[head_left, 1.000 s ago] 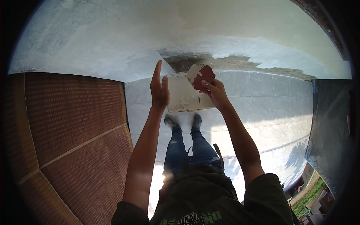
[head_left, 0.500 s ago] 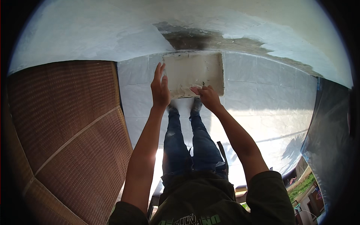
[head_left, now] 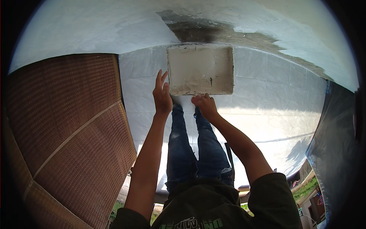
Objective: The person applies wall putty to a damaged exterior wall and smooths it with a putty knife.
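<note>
A pale, coated wall (head_left: 95, 34) curves across the top of the view, a rough dark patch (head_left: 202, 32) showing low at its middle, above a grey tiled floor (head_left: 284, 89) partly lit by sun. A brown woven panel (head_left: 76, 114) fills the left side, and a dark sheet (head_left: 333, 129) hangs at the right. My legs, in blue jeans (head_left: 209, 152), point toward a rectangular tray (head_left: 232, 70) smeared with pale paste, lying ahead of me near the foot of the wall. My left hand (head_left: 163, 98), fingers extended and grasping nothing, stands just beside the tray's left edge; whether they touch, I cannot tell. My right hand (head_left: 206, 107), its grip narrow, pinches a reddish scraper (head_left: 195, 100), mostly hidden by my fingers, just below the tray's near edge.
</note>
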`<state>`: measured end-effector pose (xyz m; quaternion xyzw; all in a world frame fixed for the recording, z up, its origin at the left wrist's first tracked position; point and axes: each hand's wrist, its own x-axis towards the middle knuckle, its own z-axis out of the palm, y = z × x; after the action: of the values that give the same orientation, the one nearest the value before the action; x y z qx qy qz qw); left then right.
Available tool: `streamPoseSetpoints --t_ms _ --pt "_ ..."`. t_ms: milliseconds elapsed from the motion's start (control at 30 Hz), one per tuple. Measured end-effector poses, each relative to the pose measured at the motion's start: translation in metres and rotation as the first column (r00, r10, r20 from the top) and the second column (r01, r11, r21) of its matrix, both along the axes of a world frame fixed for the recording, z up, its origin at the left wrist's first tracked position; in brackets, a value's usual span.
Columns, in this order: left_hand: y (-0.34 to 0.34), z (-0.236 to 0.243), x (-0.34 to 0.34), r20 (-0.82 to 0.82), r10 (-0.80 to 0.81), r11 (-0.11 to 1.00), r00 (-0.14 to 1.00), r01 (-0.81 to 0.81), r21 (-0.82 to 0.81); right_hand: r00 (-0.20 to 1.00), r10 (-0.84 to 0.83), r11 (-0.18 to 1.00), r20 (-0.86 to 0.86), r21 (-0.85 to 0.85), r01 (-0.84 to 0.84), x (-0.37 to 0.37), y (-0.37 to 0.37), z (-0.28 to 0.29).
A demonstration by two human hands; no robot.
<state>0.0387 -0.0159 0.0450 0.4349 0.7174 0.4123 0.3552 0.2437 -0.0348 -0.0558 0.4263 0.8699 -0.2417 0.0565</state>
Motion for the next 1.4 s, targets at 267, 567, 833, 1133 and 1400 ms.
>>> streamPoseSetpoints --t_ms 267,567,833,1133,1400 --pt "0.0 0.003 0.015 0.056 0.03 0.999 0.998 -0.031 0.019 0.361 -0.931 0.105 0.052 -0.91 0.401 0.045 0.017 -0.019" --pt "-0.01 -0.002 0.013 0.013 0.017 1.0 1.0 -0.017 0.001 -0.269 -0.921 -0.318 0.282 -0.943 0.098 0.048 -0.063 -0.056" --pt "-0.012 -0.005 0.011 -0.016 0.009 1.0 1.0 -0.009 0.024 0.713 -0.594 0.802 -0.373 -0.345 0.487 0.074 -0.005 0.018" --pt "-0.008 -0.01 0.005 -0.044 0.01 1.0 0.999 -0.009 0.018 0.976 0.057 0.977 -0.208 -0.191 -0.098 0.097 0.099 -0.027" --pt "-0.015 -0.016 -0.002 -0.062 0.016 1.0 0.998 -0.016 0.003 0.939 0.235 0.947 -0.252 -0.159 -0.28 0.015 0.089 -0.057"
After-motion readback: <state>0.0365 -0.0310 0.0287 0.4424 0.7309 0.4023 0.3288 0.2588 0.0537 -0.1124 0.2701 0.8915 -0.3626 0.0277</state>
